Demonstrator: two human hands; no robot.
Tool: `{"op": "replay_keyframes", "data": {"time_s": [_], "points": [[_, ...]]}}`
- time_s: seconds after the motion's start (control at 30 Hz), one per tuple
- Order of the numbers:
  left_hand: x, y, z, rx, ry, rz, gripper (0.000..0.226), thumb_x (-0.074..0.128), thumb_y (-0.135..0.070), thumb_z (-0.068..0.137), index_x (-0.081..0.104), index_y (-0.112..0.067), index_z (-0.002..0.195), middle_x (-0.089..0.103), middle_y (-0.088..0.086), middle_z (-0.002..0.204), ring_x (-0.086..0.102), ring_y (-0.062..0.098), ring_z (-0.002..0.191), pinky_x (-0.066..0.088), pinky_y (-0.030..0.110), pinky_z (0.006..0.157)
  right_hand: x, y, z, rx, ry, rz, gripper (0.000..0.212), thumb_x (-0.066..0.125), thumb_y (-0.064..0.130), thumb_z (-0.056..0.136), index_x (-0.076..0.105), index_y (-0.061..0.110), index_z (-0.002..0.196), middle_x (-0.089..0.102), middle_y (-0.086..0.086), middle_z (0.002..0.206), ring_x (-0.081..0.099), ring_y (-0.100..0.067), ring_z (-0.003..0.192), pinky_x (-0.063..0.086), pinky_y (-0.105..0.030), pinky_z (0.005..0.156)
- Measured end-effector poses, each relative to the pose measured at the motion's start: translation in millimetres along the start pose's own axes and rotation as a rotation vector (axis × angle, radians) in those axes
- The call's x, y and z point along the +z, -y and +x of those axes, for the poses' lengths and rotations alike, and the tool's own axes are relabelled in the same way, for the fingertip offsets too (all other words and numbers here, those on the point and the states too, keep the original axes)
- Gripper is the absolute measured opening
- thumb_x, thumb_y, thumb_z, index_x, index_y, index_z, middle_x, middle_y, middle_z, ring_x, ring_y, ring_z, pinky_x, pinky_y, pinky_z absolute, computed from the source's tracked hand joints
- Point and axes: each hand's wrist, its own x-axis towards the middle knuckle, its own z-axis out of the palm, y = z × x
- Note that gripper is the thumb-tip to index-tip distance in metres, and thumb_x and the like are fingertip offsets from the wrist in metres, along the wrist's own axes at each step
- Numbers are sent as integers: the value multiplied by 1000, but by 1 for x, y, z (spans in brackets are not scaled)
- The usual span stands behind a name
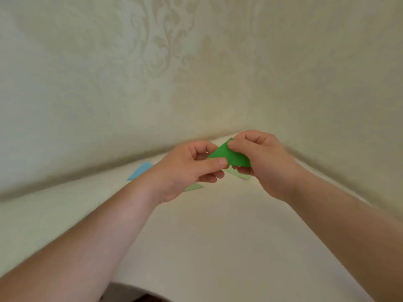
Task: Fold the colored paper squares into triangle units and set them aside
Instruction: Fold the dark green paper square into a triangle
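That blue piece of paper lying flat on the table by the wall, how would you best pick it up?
The blue paper lies flat on the white table, left of the left hand, so there is nothing to wrap round. I would probably come from above at its near pointed corner, slip a fingertip under that thin edge, then pinch the corner between thumb and forefinger. The wall close behind makes a far-side approach awkward.

Soft, even, warm-tinted light; source not made out. Weak shadows cast under forearms on table (pixel 218 236). No glare noted. Strong wide-angle bend seen at table's far edge. Img soft overall, wall (pixel 152 51) pattern blurred, edges smeared.
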Motion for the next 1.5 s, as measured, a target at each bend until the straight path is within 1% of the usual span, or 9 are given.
{"op": "replay_keyframes", "data": {"time_s": [0.2,0.4,0.53,0.63,0.77,1.0,1.13,1.3,1.5], "points": [[-57,11,-61,22,-189,152,10,70,-5,93,76,-12,97,69,-1,73,60,9,66,52,20,65,64,-4,-19,34,167,-88,22,63,20,101,69,19,79,60,1,72,51,-11,62,44,-22,59],[-128,31,-127,-34,-333,358,19,73,-7,93,80,-25,88,77,-10,81,63,-2,71,46,11,66,155,-23,-15,-66,256,-339,25,63,4,94,72,27,93,65,11,69,55,-1,58,47,-19,60],[-163,45,-157,-125,-448,483,10,74,-21,95,70,-29,98,80,-8,90,61,2,69,43,28,70,197,-30,-10,-81,221,-392,27,71,13,90,64,30,109,72,6,81,61,-3,64,44,-16,52],[-179,57,-173,-154,-501,640,10,70,-26,96,63,-32,94,78,-16,86,54,3,61,41,29,66,221,-36,-7,-145,228,-466,21,75,16,88,64,27,102,68,9,79,56,2,61,41,-9,52],[-185,65,-189,-142,-581,885,6,74,-34,88,70,-36,84,71,-20,79,59,-1,67,43,21,64,240,-46,-6,-338,260,-699,4,69,20,92,72,22,91,67,2,90,58,-13,79,44,-25,75],[-180,74,-203,-155,-614,1010,12,70,-47,89,71,-43,100,42,-19,109,46,4,102,37,26,90,220,-44,-36,-583,325,-1007,23,59,32,99,73,27,116,62,8,117,46,-26,108,47,-47,91],[-170,73,-212,-70,-659,1138,29,66,-43,92,67,-38,121,40,-15,119,33,10,121,32,24,99,228,-26,-53,-530,434,-1128,36,46,48,102,61,32,131,47,14,139,35,-23,123,41,-46,99],[-156,76,-208,-156,-396,1284,59,30,-51,98,51,-26,147,46,-11,148,39,19,136,31,31,115,241,-32,-47,-402,588,-1290,65,21,69,98,33,35,152,20,17,162,12,-32,149,15,-62,118],[-163,77,-180,-204,-324,1368,46,30,-38,108,48,-23,147,42,-10,157,36,21,138,29,36,118,240,-42,-25,-286,594,-1352,69,10,69,99,22,34,158,12,16,168,-1,-35,156,-3,-70,119]]}}
